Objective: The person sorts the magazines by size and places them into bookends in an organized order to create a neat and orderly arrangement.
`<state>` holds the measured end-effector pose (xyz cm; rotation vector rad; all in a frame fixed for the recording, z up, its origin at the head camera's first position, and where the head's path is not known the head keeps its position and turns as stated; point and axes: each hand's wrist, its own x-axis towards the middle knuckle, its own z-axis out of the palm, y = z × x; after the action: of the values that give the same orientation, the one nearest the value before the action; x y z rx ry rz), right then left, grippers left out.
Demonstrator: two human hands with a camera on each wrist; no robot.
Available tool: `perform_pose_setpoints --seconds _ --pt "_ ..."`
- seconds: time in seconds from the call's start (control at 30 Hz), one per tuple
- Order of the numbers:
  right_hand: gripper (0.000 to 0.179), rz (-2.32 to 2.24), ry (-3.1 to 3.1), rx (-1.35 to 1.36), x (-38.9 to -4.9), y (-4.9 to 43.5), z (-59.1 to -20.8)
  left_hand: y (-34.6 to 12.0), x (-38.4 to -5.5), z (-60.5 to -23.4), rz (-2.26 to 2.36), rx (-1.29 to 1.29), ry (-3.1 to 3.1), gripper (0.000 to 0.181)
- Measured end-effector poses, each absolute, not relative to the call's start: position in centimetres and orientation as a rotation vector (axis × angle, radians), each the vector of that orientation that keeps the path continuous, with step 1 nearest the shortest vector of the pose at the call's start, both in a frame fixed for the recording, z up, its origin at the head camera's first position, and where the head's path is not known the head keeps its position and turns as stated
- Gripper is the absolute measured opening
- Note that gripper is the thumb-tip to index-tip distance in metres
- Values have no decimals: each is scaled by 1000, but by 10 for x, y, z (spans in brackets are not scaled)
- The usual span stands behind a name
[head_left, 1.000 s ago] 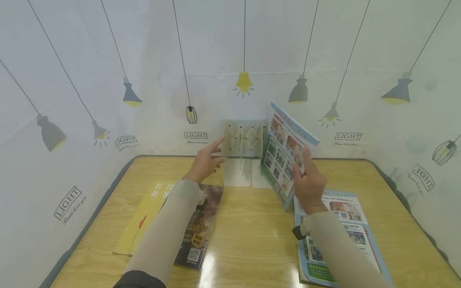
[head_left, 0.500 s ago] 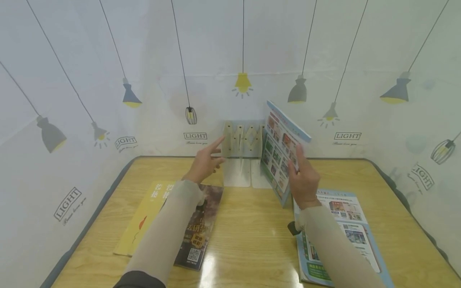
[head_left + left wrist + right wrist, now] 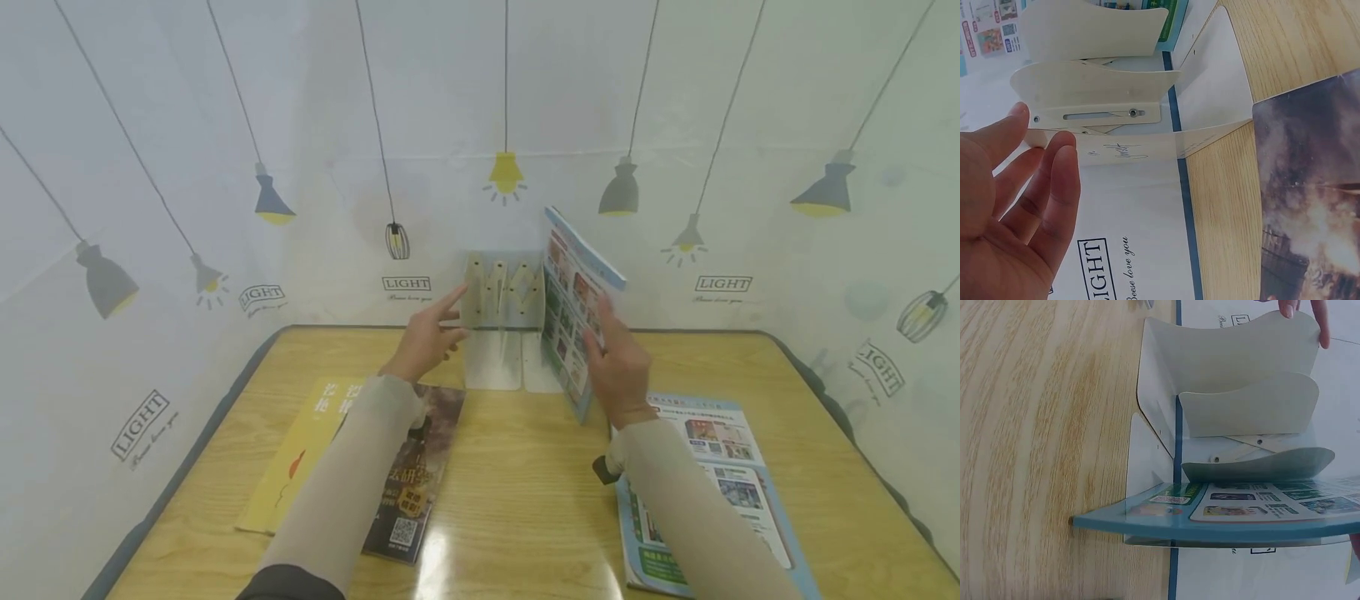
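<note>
Right of centre, our right hand [image 3: 622,371] seemingly pinches the blue-edged booklet [image 3: 566,312], just brought leftward so it nearly meets the rack [image 3: 493,364], whose left plate [image 3: 472,308] our left hand's [image 3: 424,340] relaxed fingers touch.

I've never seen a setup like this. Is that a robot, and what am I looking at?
No robot here: these are a person's hands. The wide view comes from a camera worn on the head, looking forward and down; the close views come from one on each wrist. On the wooden table lie a yellow booklet and a dark booklet to the left, a pale booklet to the right. The right hand holds a blue-edged booklet at the white rack's right end; the left hand is at its left end.
</note>
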<state>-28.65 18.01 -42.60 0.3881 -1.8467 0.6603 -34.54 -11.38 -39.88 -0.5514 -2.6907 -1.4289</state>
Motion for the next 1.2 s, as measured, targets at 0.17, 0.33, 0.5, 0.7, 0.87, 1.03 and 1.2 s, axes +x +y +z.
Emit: perform_pose_setpoints --seconds 0.17,0.33,0.5,0.7,0.87,1.03,1.2 --pt "69 641 -1929 466 -287 180 -426 -113 -345 -398 -1416 -533 -2702 81" --pt "74 622 -1965 573 -286 181 -426 -112 -345 -397 -1431 -530 -2707 79" --pt "74 645 -1944 676 -285 181 -426 -113 -346 -399 -1427 -539 -2705 78" --pt "73 736 -1968 766 -282 177 -426 -113 -347 -399 -1422 -529 -2708 79" --pt "70 775 -1980 785 -282 172 -426 -112 -347 -400 -1409 -526 -2709 79" --pt "71 805 -2000 801 -281 166 -425 -112 -348 -400 -1419 -543 -2696 79" --pt "75 800 -1980 832 -281 162 -426 -113 -348 -401 -1424 -541 -2696 80"
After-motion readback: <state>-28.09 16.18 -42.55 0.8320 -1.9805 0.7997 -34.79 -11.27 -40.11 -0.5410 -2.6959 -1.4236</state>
